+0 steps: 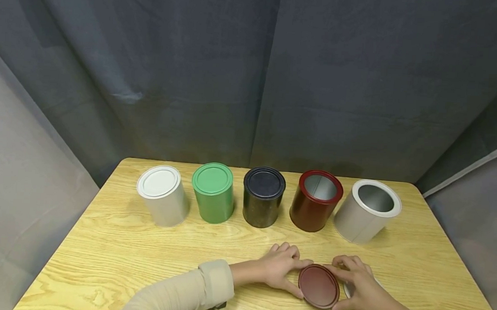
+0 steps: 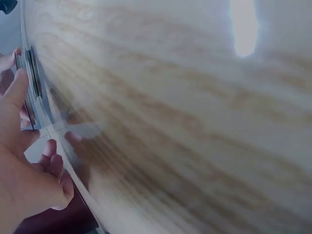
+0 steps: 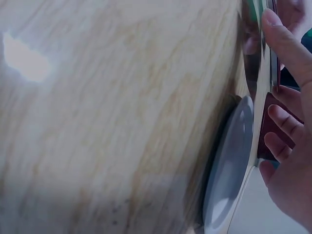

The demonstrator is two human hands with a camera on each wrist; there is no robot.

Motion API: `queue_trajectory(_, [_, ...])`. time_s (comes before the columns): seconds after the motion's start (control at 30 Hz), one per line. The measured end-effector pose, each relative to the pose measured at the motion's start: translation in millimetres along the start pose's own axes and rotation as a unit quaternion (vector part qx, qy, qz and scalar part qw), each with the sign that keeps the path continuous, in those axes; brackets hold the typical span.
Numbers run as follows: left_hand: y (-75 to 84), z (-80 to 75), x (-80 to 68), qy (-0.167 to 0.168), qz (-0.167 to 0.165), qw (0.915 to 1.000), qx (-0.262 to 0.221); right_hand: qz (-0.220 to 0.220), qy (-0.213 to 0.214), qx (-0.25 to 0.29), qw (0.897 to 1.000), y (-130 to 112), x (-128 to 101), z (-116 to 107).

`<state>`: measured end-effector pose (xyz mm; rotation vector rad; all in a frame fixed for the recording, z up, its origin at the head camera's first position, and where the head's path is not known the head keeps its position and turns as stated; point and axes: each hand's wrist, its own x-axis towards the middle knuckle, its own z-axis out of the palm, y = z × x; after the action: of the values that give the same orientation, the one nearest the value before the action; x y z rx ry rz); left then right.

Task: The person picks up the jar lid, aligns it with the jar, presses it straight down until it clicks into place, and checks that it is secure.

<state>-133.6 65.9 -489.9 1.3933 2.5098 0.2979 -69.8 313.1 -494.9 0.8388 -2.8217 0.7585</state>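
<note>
A round dark red lid [image 1: 319, 286] is held between both hands, close over the table's front part. My left hand [image 1: 279, 269] grips its left edge, with thumb and index finger spread along the rim. On the opposite edge, my right hand [image 1: 360, 285] grips it between thumb and forefinger. Behind that hand a white lid [image 3: 231, 161] lies on the table, mostly hidden in the head view. An uncovered dark red can [image 1: 310, 214] stands farther back, its metal inside showing. To its right is an uncovered white can [image 1: 356, 222].
A lidded white can [image 1: 167, 207], a lidded green can [image 1: 215, 205] and a lidded black can [image 1: 260, 209] stand in the same row to the left. The wooden table [image 1: 100, 250] ends at the back against a dark grey curtain [image 1: 193, 77].
</note>
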Motion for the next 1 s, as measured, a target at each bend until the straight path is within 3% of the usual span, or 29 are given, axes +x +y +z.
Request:
queue_trajectory(0.27, [-4.7,-2.6,0.6,0.031,0.019,0.9992,-0.015,-0.022,0.021,0.000,1.000,-3,1,-5])
queue_trajectory(0.47, [-7.1,-5.4,1.2,0.037,0.027,0.9981,-0.042,-0.035,0.030,0.004,0.999,-5,3,-8])
queue_trajectory(1.0, [-7.1,-15.7,3.2,0.078,0.035,0.9957,-0.036,-0.066,0.051,-0.003,0.997,-4,11,-25])
